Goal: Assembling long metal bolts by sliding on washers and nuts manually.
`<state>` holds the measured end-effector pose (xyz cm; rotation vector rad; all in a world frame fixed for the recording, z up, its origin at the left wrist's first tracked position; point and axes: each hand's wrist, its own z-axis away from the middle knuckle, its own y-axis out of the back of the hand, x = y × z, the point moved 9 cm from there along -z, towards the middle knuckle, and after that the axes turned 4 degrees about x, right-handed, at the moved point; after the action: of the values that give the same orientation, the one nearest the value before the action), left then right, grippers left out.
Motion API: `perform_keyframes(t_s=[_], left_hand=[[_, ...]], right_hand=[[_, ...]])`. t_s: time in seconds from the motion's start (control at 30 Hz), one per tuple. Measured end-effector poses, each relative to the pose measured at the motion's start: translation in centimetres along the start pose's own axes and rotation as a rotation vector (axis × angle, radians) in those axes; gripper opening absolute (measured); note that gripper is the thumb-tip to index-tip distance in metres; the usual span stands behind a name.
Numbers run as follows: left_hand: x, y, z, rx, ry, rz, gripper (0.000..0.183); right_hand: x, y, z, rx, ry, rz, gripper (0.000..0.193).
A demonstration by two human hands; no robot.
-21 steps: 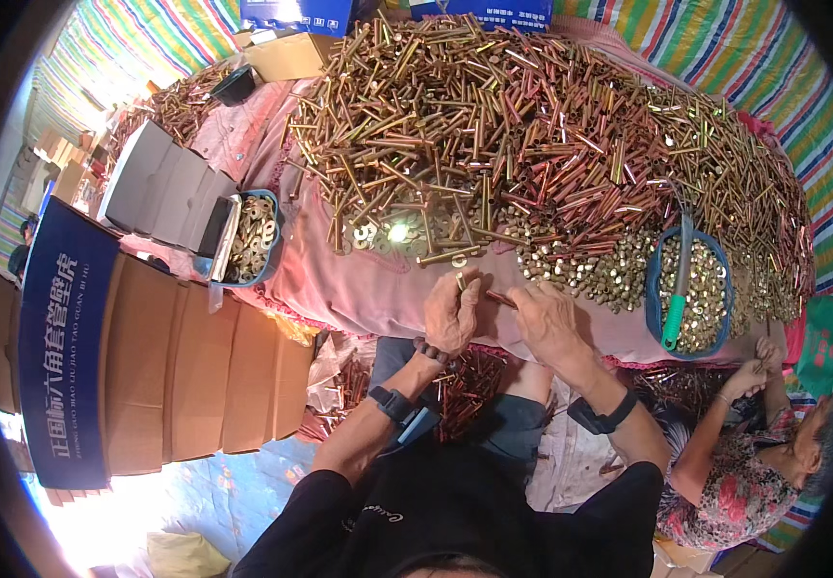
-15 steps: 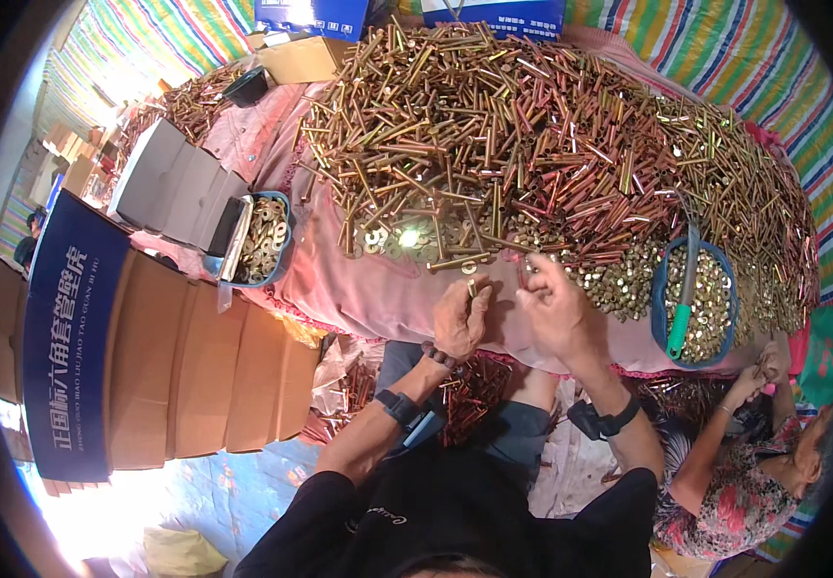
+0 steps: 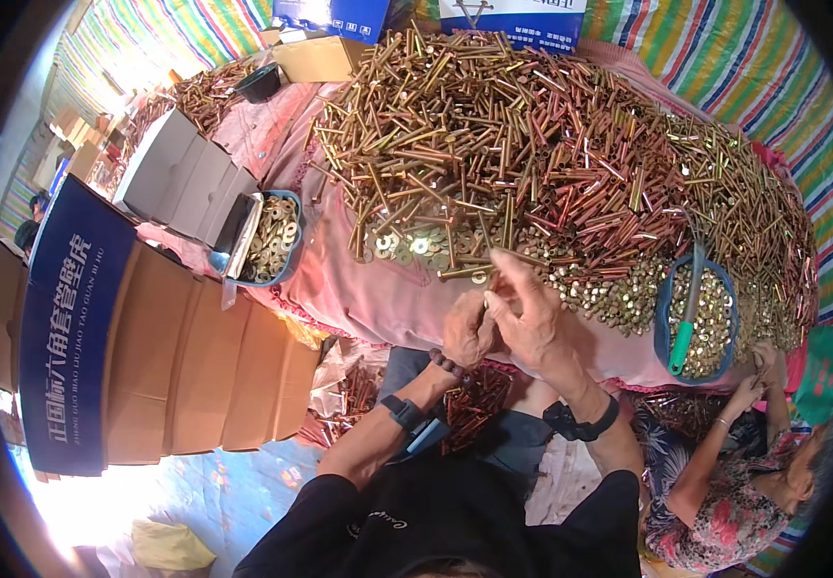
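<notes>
My left hand (image 3: 468, 329) is closed, its fingers curled round something that I cannot make out. Right beside it is my right hand (image 3: 530, 313), with the index finger reaching forward and the thumb bent in towards the left hand; whatever sits between these fingers is hidden. Just beyond the fingertips lies a gold-coloured washer (image 3: 479, 279), close to a long bolt (image 3: 465, 273). Loose flat washers (image 3: 416, 246) are scattered at the near edge of a big heap of brass and reddish bolts (image 3: 494, 135). Small nuts (image 3: 604, 297) are spread to the right of my hands.
A blue tub (image 3: 660, 323) of nuts with a green-handled tool (image 3: 683, 337) stands right. Another blue tub (image 3: 295, 252) holds washers, left, near cardboard boxes (image 3: 185, 356). Pink cloth (image 3: 368, 294) covers the table. A co-worker (image 3: 725, 501) sits at the lower right.
My right hand has moved left and down against my left hand, which has come slightly lower. The gold-coloured piece that showed in my left fingertips is now hidden. The whole view has shifted a little.
</notes>
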<state>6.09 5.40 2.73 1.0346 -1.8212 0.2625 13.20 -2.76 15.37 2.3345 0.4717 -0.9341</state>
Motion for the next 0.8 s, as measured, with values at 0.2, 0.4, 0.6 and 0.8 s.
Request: perform_keyframes(t_s=[0.2, 0.4, 0.6, 0.8], left_hand=[[-0.4, -0.4, 0.1, -0.073, 0.086, 0.061, 0.034], [1.2, 0.6, -0.1, 0.056, -0.006, 0.029, 0.058], [-0.4, 1.1, 0.7, 0.045, 0.142, 0.039, 0.048], [0.6, 0.6, 0.3, 0.087, 0.134, 0.133, 0.032]], right_hand=[[0.5, -0.9, 1.0, -0.026, 0.073, 0.103, 0.059], [1.1, -1.8, 2.2, -0.149, 0.132, 0.269, 0.042], [5.2, 2.0, 2.6, -0.008, -0.189, 0.18, 0.023], [8.5, 6.5, 3.3, 0.036, -0.342, 0.413, 0.011]])
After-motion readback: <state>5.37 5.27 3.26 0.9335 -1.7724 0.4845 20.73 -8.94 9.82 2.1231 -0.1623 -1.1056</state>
